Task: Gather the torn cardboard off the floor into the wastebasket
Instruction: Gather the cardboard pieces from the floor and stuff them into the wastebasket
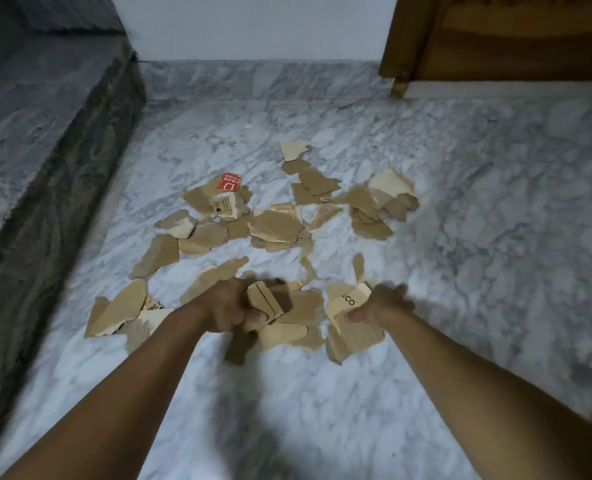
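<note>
At the far left a dark grey stone ledge (45, 150), rough and mottled, runs along the edge of the floor (478, 237), which is polished white marble with grey veins. The torn cardboard (274, 226) lies scattered over the middle of that floor. It is flat brown scraps with ragged edges, some showing a paler face, many overlapping.

Among the scraps on the left, a small red piece (230, 182) carries white print too small to read. Just below it a tan piece (223, 206) bears black handling symbols in a box.

Nearer the camera the left hand (227, 306) grips a thick wad of scraps (267, 299), fingers curled tight round it, low over the pile. To its right the right hand (384, 303) pinches a pale scrap (348, 301) printed with the black letters "CO"; the thumb lies on top and the rest of the word is hidden. More scraps lie beneath both hands.

A white wall (253, 26) with a marble skirting closes the back. At the upper right stands a brown wooden panel (512, 39); whether it is furniture or a door cannot be told.
</note>
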`<state>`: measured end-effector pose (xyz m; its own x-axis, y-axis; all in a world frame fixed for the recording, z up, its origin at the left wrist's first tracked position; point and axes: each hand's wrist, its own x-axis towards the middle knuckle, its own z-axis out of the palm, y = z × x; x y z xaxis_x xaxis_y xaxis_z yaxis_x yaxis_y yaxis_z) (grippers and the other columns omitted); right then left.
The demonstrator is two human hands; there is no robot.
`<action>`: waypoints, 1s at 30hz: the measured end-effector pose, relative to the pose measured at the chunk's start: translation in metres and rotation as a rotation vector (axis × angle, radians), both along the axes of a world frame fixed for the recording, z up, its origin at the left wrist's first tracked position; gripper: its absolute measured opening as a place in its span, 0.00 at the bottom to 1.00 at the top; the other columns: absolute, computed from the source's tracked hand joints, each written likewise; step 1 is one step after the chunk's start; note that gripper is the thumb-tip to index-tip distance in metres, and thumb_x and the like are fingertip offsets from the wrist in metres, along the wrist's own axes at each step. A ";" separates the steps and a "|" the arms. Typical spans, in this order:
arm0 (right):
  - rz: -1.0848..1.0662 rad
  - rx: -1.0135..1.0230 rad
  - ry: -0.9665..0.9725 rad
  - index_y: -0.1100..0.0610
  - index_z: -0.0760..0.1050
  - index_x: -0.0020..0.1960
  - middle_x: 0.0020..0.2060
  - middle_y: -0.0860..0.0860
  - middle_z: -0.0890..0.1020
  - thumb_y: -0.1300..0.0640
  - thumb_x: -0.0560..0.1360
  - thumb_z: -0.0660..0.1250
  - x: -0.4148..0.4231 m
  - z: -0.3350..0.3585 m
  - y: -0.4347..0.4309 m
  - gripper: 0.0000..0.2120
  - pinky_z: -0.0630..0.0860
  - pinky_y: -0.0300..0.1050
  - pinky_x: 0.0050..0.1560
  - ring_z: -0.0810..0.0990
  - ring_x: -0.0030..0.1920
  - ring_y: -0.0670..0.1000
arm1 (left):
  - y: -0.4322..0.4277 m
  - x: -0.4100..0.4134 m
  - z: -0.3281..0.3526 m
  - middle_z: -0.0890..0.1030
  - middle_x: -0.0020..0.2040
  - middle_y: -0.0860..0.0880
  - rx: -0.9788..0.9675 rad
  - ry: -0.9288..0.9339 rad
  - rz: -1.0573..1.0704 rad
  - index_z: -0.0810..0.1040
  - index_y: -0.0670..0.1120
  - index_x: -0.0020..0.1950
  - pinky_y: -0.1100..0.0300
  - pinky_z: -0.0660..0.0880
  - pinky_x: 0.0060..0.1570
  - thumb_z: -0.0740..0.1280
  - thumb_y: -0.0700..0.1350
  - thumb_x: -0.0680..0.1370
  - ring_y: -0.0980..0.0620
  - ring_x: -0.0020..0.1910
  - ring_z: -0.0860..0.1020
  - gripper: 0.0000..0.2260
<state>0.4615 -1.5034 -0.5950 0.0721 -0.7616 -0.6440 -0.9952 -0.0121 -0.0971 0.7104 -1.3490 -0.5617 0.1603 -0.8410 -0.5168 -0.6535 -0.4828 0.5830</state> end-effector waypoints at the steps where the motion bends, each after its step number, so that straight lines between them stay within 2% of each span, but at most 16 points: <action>1: -0.053 -0.031 -0.017 0.53 0.56 0.78 0.78 0.62 0.53 0.39 0.63 0.80 -0.001 -0.005 0.004 0.54 0.69 0.56 0.67 0.61 0.74 0.64 | -0.004 -0.004 -0.003 0.81 0.55 0.52 -0.001 -0.001 -0.018 0.75 0.53 0.66 0.63 0.70 0.52 0.76 0.46 0.71 0.51 0.56 0.78 0.25; 4: -0.157 -0.027 -0.076 0.52 0.39 0.80 0.77 0.64 0.52 0.41 0.61 0.81 -0.008 -0.013 0.007 0.65 0.70 0.59 0.68 0.63 0.73 0.66 | -0.010 -0.020 -0.008 0.81 0.53 0.54 -0.020 0.003 -0.058 0.75 0.55 0.66 0.64 0.71 0.53 0.76 0.43 0.71 0.54 0.54 0.78 0.25; 6: -0.192 -0.006 -0.075 0.54 0.37 0.80 0.77 0.64 0.53 0.40 0.60 0.82 -0.014 -0.012 0.003 0.68 0.67 0.60 0.70 0.62 0.74 0.65 | -0.017 -0.031 -0.009 0.81 0.53 0.55 -0.005 -0.015 -0.083 0.75 0.53 0.66 0.61 0.71 0.56 0.76 0.43 0.71 0.53 0.55 0.77 0.25; 8: -0.209 -0.009 -0.070 0.57 0.43 0.80 0.76 0.62 0.57 0.40 0.59 0.82 -0.017 -0.014 0.000 0.65 0.65 0.60 0.71 0.61 0.75 0.63 | -0.029 -0.040 -0.013 0.81 0.55 0.53 -0.014 -0.067 -0.127 0.78 0.53 0.63 0.57 0.73 0.58 0.76 0.45 0.69 0.51 0.56 0.79 0.23; 10: -0.228 -0.017 -0.171 0.56 0.52 0.77 0.73 0.60 0.65 0.42 0.57 0.84 -0.019 -0.018 -0.004 0.59 0.69 0.59 0.68 0.67 0.71 0.62 | -0.044 -0.052 -0.018 0.79 0.58 0.49 -0.017 -0.196 -0.205 0.78 0.54 0.62 0.51 0.75 0.60 0.76 0.50 0.67 0.47 0.58 0.77 0.23; 13: -0.205 -0.017 -0.373 0.53 0.70 0.67 0.61 0.53 0.80 0.48 0.54 0.85 -0.019 -0.021 -0.007 0.45 0.80 0.51 0.56 0.81 0.59 0.56 | -0.057 -0.071 -0.029 0.70 0.65 0.45 0.036 -0.373 -0.300 0.68 0.54 0.71 0.46 0.71 0.64 0.73 0.55 0.70 0.43 0.63 0.69 0.31; 15: -0.182 -0.009 -0.436 0.53 0.78 0.60 0.55 0.51 0.84 0.51 0.57 0.85 -0.023 -0.017 -0.015 0.35 0.80 0.45 0.50 0.83 0.53 0.53 | -0.060 -0.080 -0.039 0.67 0.67 0.45 0.053 -0.431 -0.325 0.64 0.53 0.74 0.43 0.70 0.64 0.72 0.54 0.71 0.42 0.65 0.67 0.34; 18: -0.313 -0.002 -0.595 0.57 0.80 0.57 0.52 0.53 0.84 0.53 0.60 0.85 -0.036 -0.003 -0.039 0.28 0.77 0.42 0.44 0.83 0.50 0.53 | -0.061 -0.082 -0.046 0.67 0.66 0.44 0.040 -0.480 -0.325 0.62 0.53 0.75 0.44 0.70 0.63 0.73 0.54 0.70 0.40 0.64 0.67 0.36; 21: -0.339 0.044 -0.670 0.58 0.79 0.54 0.48 0.52 0.83 0.54 0.62 0.84 -0.052 0.019 -0.052 0.25 0.75 0.42 0.37 0.81 0.43 0.49 | -0.062 -0.078 -0.043 0.71 0.63 0.43 -0.009 -0.387 -0.238 0.64 0.54 0.74 0.48 0.70 0.62 0.73 0.51 0.70 0.41 0.62 0.70 0.34; 24: -0.239 0.204 -0.678 0.58 0.80 0.54 0.47 0.52 0.85 0.57 0.62 0.84 -0.058 0.034 -0.048 0.24 0.78 0.42 0.37 0.83 0.45 0.50 | -0.059 -0.068 -0.031 0.79 0.54 0.45 -0.089 -0.135 -0.112 0.68 0.50 0.61 0.52 0.74 0.51 0.74 0.45 0.70 0.42 0.55 0.77 0.24; 27: 0.023 0.374 -0.511 0.55 0.79 0.58 0.51 0.52 0.85 0.54 0.56 0.85 -0.047 0.028 -0.030 0.32 0.84 0.54 0.47 0.85 0.50 0.53 | -0.051 -0.048 -0.013 0.80 0.50 0.46 -0.099 -0.046 0.019 0.65 0.49 0.56 0.54 0.73 0.44 0.75 0.45 0.70 0.45 0.49 0.78 0.22; 29: 0.270 0.349 -0.382 0.52 0.76 0.63 0.57 0.50 0.82 0.50 0.53 0.85 -0.032 0.010 -0.009 0.40 0.83 0.54 0.52 0.82 0.55 0.53 | -0.042 -0.035 -0.005 0.80 0.50 0.47 -0.079 -0.044 0.042 0.65 0.50 0.55 0.53 0.74 0.44 0.76 0.48 0.67 0.45 0.49 0.78 0.24; 30: 0.410 0.284 -0.319 0.51 0.76 0.64 0.60 0.49 0.78 0.48 0.53 0.84 -0.025 0.001 0.002 0.41 0.81 0.52 0.55 0.79 0.59 0.52 | -0.036 -0.031 -0.003 0.80 0.50 0.47 -0.054 -0.045 0.029 0.65 0.50 0.55 0.53 0.74 0.46 0.76 0.49 0.66 0.45 0.50 0.78 0.25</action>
